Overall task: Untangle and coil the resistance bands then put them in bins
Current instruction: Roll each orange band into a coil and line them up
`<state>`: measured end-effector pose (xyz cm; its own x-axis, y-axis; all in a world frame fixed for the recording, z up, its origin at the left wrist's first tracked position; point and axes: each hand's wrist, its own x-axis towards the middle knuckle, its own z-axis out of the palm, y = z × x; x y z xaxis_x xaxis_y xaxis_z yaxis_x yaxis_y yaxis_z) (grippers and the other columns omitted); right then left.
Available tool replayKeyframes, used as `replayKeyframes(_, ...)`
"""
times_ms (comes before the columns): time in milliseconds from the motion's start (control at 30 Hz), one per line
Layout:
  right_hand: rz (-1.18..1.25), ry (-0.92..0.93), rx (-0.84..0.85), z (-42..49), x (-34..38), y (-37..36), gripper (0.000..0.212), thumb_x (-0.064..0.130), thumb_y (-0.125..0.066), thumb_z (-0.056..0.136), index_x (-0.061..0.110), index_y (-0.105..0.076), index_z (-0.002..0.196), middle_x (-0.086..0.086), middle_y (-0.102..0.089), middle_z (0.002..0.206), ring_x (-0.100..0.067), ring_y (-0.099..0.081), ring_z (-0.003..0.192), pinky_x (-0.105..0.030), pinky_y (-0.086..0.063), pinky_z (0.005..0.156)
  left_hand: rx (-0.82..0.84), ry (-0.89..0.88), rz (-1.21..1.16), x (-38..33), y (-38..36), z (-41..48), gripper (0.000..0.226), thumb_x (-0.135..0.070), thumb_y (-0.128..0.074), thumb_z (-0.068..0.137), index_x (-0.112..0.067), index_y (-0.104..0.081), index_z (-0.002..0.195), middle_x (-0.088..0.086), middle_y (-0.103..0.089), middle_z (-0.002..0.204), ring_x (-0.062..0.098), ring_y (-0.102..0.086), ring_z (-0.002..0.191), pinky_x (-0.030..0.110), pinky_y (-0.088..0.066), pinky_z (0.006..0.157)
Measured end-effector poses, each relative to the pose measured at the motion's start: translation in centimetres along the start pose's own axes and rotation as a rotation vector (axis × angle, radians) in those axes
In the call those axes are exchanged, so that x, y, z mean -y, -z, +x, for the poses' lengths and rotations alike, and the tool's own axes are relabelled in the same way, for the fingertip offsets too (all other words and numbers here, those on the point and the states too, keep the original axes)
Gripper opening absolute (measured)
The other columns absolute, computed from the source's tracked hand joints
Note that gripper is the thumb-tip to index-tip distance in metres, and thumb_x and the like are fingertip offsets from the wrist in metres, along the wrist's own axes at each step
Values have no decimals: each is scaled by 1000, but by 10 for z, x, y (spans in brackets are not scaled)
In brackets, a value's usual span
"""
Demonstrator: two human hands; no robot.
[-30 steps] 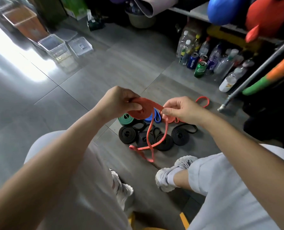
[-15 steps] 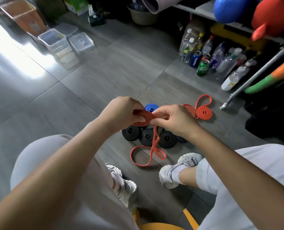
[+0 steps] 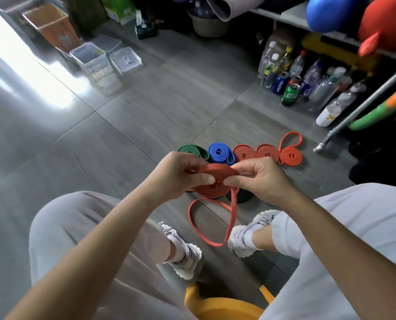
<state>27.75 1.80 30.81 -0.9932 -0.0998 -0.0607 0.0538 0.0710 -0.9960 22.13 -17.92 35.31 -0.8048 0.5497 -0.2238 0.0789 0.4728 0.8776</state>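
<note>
While the person is sitting on a yellow stool [image 3: 215, 306] with knees apart, both hands are holding a red resistance band [image 3: 212, 181] above the grey tiled floor [image 3: 123, 125]. The left hand [image 3: 178, 176] is gripping the left side of the partly wound coil, with its fingers curling underneath and its thumb pressing on the flat top face. The right hand [image 3: 259, 179] is pinching the coil's right edge between thumb and fingers. From under that thumb the unwound part of the band is hanging down as a loose loop [image 3: 230, 218], whose lower end is lying on the floor between the two pale shoes [image 3: 187, 257]. Just beyond the hands, finished rolls are lying in a row on the tiles: a green coil [image 3: 192, 150], a blue coil [image 3: 220, 153] and three red coils [image 3: 244, 154], the rightmost of which is trailing an open tail. Black coils [image 3: 243, 197] are lying directly below the hands and are mostly hidden by them, so their number is not showing. Two clear bins [image 3: 91, 60] are standing well apart from the bands at the far left, near a bright patch of light. Bottles and cans [image 3: 284, 88] are standing in a cluster at the far right, beside a shelf.
</note>
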Motion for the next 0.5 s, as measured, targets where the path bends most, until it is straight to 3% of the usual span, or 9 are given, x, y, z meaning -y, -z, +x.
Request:
replayKeyframes(67, 36, 18, -20, -9, 0, 2, 21, 21, -75, 63, 31, -74, 82, 8, -75, 83, -8, -70, 79, -23, -56, 78, -51, -22, -15, -1, -11, -5, 25, -10, -76, 76, -32, -68, 68, 7, -66, 66, 17, -60, 64, 46, -55, 69)
replayKeyframes(133, 37, 36, -35, -19, -2, 5, 24, 17, -76, 64, 31, -73, 84, 10, -75, 84, -7, -70, 81, -21, -55, 78, -87, -14, -170, -4, -18, -11, 27, -6, -73, 78, -32, -70, 71, -4, -67, 64, 12, -63, 63, 35, -57, 64)
replayKeyframes(233, 31, 19, -69, -30, -8, 6, 26, 2, -74, 71, 23, -70, 86, 14, -74, 81, -2, -69, 78, -14, -51, 73, -122, 33, -414, -7, -22, -16, 13, -7, -70, 79, -20, -72, 82, -4, -71, 70, 8, -67, 65, 21, -54, 57)
replayKeyframes(367, 192, 55, -164, -37, -10, -4, 21, 3, -69, 73, 18, -70, 88, 12, -74, 82, 0, -69, 78, -12, -50, 72, -161, 127, -667, -2, -37, -24, 23, -25, -70, 70, -13, -72, 90, 7, -73, 84, 19, -70, 77, 31, -58, 67)
replayKeyframes(500, 189, 74, -191, -37, -8, -10, 22, 3, -68, 74, 18, -69, 90, 13, -74, 83, -2, -69, 81, -14, -51, 74, -139, 165, -814, 6, -49, -34, 18, -21, -66, 77, -12, -70, 92, 9, -72, 88, 22, -69, 84, 34, -58, 76)
